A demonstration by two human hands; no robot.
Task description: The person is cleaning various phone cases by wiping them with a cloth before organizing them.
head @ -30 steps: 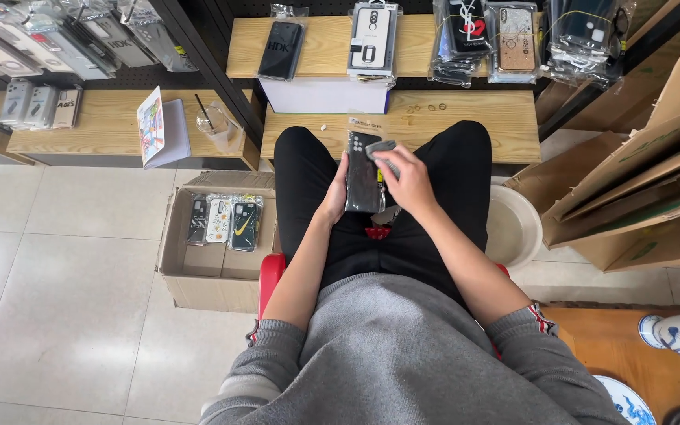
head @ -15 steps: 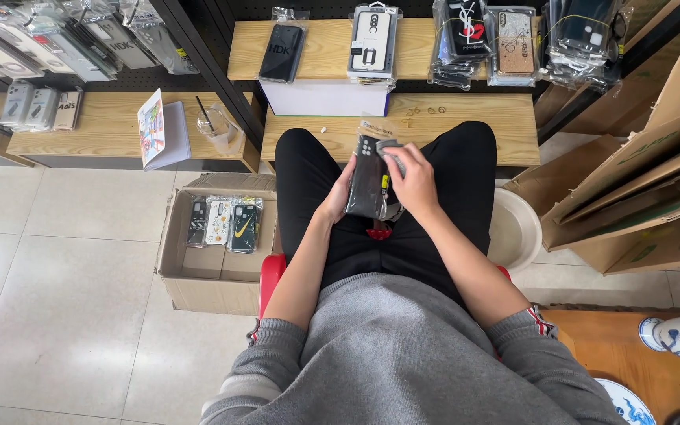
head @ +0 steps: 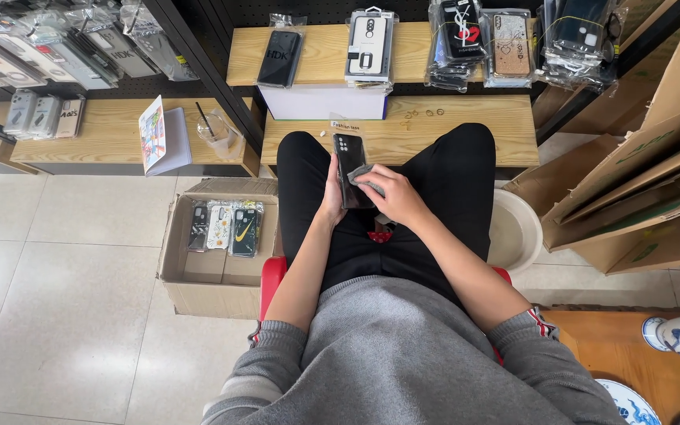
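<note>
Wiping step, I'd say: left hand (head: 330, 203) grips a black phone case (head: 351, 169) upright over the lap, right hand (head: 393, 197) pinches a grey cloth (head: 365, 176) vs its face. Next prob needs steady grip & full passes; cardboard box (head: 198, 275) w/ more cases sits nearby.

Clear-bagged phone cases (head: 505, 43) on upper wooden shelf; open brown carton (head: 198, 287) of cases on floor

A cardboard box (head: 198, 275) of phone cases (head: 224, 227) sits beside wooden shelves (head: 466, 126).
</note>
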